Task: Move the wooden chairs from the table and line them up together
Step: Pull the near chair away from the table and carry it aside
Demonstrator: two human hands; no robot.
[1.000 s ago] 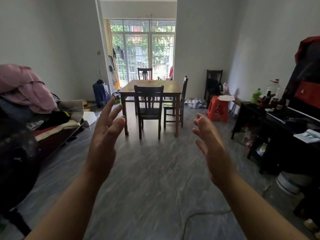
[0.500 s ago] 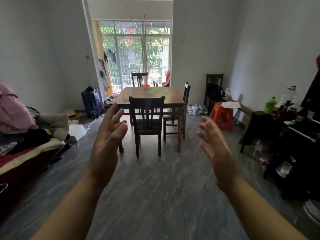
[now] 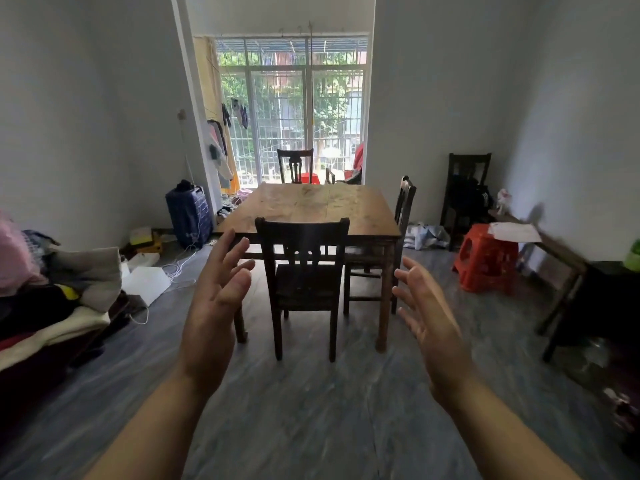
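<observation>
both hands are up in front with nothing in them, fingers spread loose: left hand [image 3: 216, 306] and right hand [image 3: 431, 327], palms facing each other, clear of any furniture. between them sits the near dark wooden chair [image 3: 303, 275], tucked at the close side of the square brown wooden table [image 3: 311, 209]. a second dark wooden chair [image 3: 403, 216] stands at the table's right side, and a third dark wooden chair [image 3: 295, 164] at the far side by the barred glass door [image 3: 294, 109]. a red plastic stool [image 3: 485, 261] sits off right, near the wall.
</observation>
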